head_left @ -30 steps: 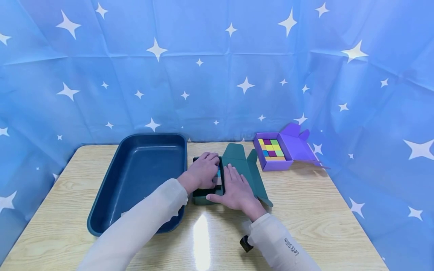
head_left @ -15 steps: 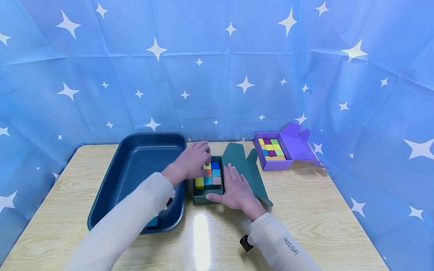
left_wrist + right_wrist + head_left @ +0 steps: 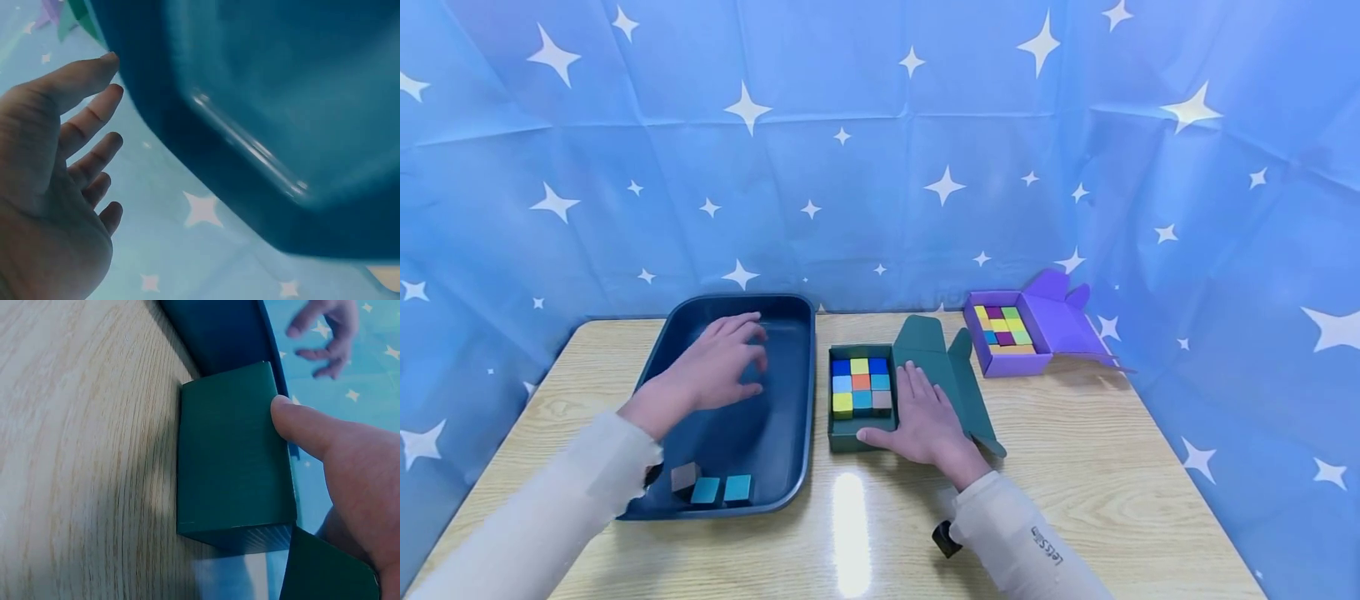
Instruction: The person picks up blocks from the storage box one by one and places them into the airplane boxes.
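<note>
My left hand (image 3: 718, 362) hovers over the dark blue tray (image 3: 790, 492), fingers loosely bent and nothing in them. The left wrist view shows the same hand (image 3: 69, 137) beside the tray's rim. Three cubes lie at the tray's near end: a grey-brown cube (image 3: 683, 477), a teal cube (image 3: 706, 490) and another teal cube (image 3: 738, 488). My right hand (image 3: 925, 417) rests on the dark green box (image 3: 853, 442), fingers straight along its right side. In the right wrist view, the thumb (image 3: 306, 422) touches the box's top edge. Coloured cubes (image 3: 861, 382) sit in rows inside.
The green box's lid (image 3: 958, 383) is folded out to the right. Further back stands a purple box (image 3: 1018, 365) of coloured blocks (image 3: 1002, 327), its lid (image 3: 1060, 325) also folded out. A blue star-patterned curtain (image 3: 880, 167) surrounds the wooden table (image 3: 1075, 500).
My left hand has left the green box and moved left over the tray, uncovering the cubes in the box and those in the tray. My right hand has stayed in place.
</note>
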{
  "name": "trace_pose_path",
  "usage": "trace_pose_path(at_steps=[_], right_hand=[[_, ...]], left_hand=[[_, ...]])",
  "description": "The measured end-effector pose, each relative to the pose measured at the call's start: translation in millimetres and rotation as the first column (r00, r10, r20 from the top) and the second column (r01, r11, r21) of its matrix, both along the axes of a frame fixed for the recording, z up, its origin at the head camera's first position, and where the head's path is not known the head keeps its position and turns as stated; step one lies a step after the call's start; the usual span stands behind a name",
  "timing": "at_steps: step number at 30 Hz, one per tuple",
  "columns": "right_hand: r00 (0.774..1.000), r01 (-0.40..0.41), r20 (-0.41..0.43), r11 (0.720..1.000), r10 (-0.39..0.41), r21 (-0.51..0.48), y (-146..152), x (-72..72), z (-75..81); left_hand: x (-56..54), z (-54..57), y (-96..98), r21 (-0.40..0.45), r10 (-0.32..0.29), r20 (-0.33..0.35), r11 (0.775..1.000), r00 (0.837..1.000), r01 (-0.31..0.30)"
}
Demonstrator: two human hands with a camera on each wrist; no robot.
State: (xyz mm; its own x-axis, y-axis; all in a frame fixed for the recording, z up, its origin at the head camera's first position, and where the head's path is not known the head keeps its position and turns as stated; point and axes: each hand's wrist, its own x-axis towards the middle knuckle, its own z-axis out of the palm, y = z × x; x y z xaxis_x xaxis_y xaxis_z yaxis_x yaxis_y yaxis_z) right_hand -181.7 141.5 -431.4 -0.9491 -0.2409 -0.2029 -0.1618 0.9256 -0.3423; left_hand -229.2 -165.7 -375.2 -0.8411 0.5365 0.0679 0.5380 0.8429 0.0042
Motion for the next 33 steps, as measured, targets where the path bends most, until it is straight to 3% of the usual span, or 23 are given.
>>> trace_pose_path(at_steps=[8,13,21,26,33], right_hand=[[1.000,0.007,0.013,1.000,-0.007,0.000,0.5,0.7,0.4],[1.000,0.006,0.017,1.000,-0.006,0.006,1.2,0.7,0.3],[1.000,0.007,0.007,1.000,-0.007,0.004,1.2,1.0,0.6],[1.000,0.007,0.002,1.000,-0.007,0.004,0.8,1.6,1.0],[1.000,0.003,-0.005,1.000,-0.003,0.004,-0.6,1.8,1.2]], left_hand=[[29.0,-8.8,-57.7,0.009,0.092,0.120,0.996,0.988,-0.094],[44.1,-20.3,-79.7,0.014,0.127,0.178,0.991,0.976,-0.132],[62.8,-32.3,-87.6,0.024,0.103,0.251,0.993,0.962,-0.113],[68.9,-35.4,-85.7,0.024,0.100,0.305,0.993,0.947,-0.112],[74.0,-38.5,-84.8,0.003,0.104,0.324,0.994,0.940,-0.111]])
